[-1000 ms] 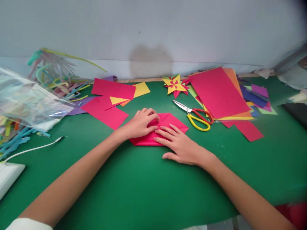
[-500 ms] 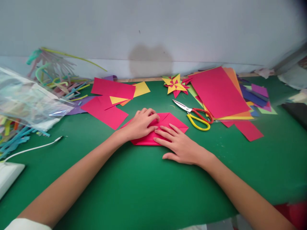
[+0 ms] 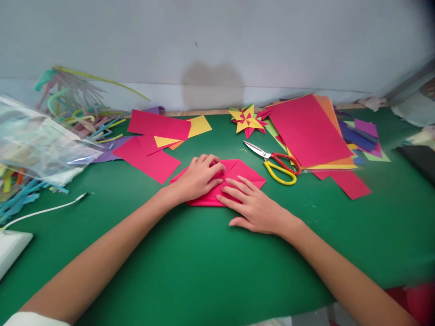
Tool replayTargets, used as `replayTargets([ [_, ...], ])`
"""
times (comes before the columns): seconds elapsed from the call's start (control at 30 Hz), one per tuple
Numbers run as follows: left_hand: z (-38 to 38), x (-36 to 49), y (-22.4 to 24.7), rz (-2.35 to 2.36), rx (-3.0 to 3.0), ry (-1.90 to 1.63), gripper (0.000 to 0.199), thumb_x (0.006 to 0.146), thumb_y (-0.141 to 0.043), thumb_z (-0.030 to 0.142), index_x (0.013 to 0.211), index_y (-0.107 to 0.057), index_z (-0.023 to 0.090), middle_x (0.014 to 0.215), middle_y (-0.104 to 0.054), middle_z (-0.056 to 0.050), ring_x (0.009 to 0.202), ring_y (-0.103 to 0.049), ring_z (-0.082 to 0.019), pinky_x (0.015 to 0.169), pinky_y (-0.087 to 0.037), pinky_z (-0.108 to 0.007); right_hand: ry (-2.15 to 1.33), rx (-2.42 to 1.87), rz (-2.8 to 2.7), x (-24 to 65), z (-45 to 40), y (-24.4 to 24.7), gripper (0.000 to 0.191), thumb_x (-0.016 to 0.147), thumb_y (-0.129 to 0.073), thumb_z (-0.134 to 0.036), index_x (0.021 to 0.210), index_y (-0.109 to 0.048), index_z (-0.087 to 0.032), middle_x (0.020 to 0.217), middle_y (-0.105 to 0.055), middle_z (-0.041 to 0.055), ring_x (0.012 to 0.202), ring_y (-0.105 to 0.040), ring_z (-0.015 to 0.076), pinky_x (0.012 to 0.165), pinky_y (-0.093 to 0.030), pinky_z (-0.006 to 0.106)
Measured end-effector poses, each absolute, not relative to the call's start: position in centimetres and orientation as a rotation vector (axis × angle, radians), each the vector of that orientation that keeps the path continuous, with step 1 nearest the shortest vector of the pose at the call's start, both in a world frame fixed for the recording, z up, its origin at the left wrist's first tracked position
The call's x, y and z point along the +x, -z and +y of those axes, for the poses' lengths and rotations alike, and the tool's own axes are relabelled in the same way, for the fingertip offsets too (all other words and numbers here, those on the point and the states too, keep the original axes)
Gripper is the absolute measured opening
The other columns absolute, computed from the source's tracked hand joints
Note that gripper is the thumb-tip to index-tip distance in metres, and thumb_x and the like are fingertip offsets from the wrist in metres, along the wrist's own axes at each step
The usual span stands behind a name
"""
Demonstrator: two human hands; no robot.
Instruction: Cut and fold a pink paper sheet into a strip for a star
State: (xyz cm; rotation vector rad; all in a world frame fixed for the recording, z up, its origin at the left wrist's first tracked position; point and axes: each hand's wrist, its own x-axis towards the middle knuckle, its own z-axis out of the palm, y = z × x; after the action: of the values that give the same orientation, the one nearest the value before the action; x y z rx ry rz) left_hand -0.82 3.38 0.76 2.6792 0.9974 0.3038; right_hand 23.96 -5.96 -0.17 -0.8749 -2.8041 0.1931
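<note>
A folded red paper [image 3: 243, 174] lies flat on the green table, creased, with pointed side corners. My left hand [image 3: 200, 177] rests on its left part, fingers bent and thumb apart from the index finger. Over its lower right part my right hand [image 3: 249, 203] lies flat with spread fingers, the thumb out on the table. Both hands press on the paper from above and hide some of it; their fingertips almost meet in the middle. Scissors [image 3: 272, 162] with one red and one yellow handle lie just beyond the paper to the right.
Behind stands a red and yellow paper star [image 3: 248, 121]. A stack of coloured sheets [image 3: 309, 131] is at the back right, red and yellow pieces [image 3: 159, 124] at the back left. Pipe cleaners, a clear plastic bag [image 3: 44, 136] and a white cable [image 3: 47, 208] occupy the left side.
The whole view has shifted very slightly. Both hands keep almost the same places on the red paper, and its folds look unchanged.
</note>
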Motion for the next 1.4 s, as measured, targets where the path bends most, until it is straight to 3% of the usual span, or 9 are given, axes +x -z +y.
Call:
replayTargets([
  [0.33,3.4,-0.8,-0.7,1.001,2.677,-0.301,0.023,0.106,-0.051,0.035,0.123,-0.062,0.024,0.135,-0.059,-0.013,0.121,-0.052,-0.032,0.099,-0.041,-0.048,-0.217,-0.745,-2.799,24.0,-6.4,-0.3,0.07,0.101,-0.064,-0.054,0.159,-0.05,-0.018,0.168,-0.044,0.0186,0.16,-0.03,0.04,0.128,-0.028,0.067],
  [0.7,3.4,-0.9,-0.9,0.995,2.676,-0.284,0.022,0.106,-0.052,0.034,0.123,-0.061,0.023,0.135,-0.058,-0.013,0.121,-0.053,-0.032,0.099,-0.042,-0.048,-0.106,-0.773,-2.685,23.4,-7.1,-0.7,0.053,0.106,-0.056,-0.051,0.147,-0.063,-0.017,0.167,-0.046,0.016,0.16,-0.032,0.036,0.131,-0.025,0.063],
  [0.83,3.5,-0.9,-0.8,0.991,2.687,-0.288,0.022,0.106,-0.052,0.036,0.122,-0.062,0.023,0.135,-0.059,-0.013,0.12,-0.053,-0.031,0.098,-0.042,-0.047,-0.043,-0.931,-2.658,22.3,-7.3,-0.5,0.066,0.108,-0.05,-0.053,0.157,-0.051,-0.009,0.161,-0.053,0.019,0.158,-0.037,0.0365,0.131,-0.027,0.062],
  [1.0,3.5,-0.8,-0.9,1.003,2.715,-0.269,0.021,0.106,-0.053,0.033,0.122,-0.062,0.022,0.135,-0.059,-0.013,0.119,-0.054,-0.031,0.097,-0.042,-0.047,-0.037,-0.953,-2.735,21.1,-8.1,0.1,0.081,0.106,-0.047,-0.062,0.159,-0.045,-0.001,0.162,-0.049,0.0231,0.158,-0.036,0.0389,0.13,-0.028,0.064],
  [1.2,3.5,-0.7,-0.8,1.013,2.729,-0.267,0.023,0.107,-0.054,0.037,0.123,-0.063,0.023,0.137,-0.058,-0.012,0.118,-0.054,-0.031,0.095,-0.042,-0.046,-0.065,-0.679,-2.808,20.2,-9.4,-0.1,0.078,0.107,-0.045,-0.063,0.156,-0.049,-0.002,0.161,-0.051,0.021,0.157,-0.039,0.0318,0.132,-0.025,0.061],
  [1.4,3.5,-0.9,-0.7,1.006,2.727,-0.275,0.024,0.108,-0.053,0.038,0.124,-0.062,0.023,0.136,-0.058,-0.012,0.12,-0.053,-0.031,0.097,-0.042,-0.047,0.086,-0.686,-2.822,19.5,-10.0,-0.1,0.073,0.11,-0.04,-0.058,0.152,-0.053,0.0,0.158,-0.055,0.0209,0.151,-0.047,0.0344,0.127,-0.036,0.061],
])
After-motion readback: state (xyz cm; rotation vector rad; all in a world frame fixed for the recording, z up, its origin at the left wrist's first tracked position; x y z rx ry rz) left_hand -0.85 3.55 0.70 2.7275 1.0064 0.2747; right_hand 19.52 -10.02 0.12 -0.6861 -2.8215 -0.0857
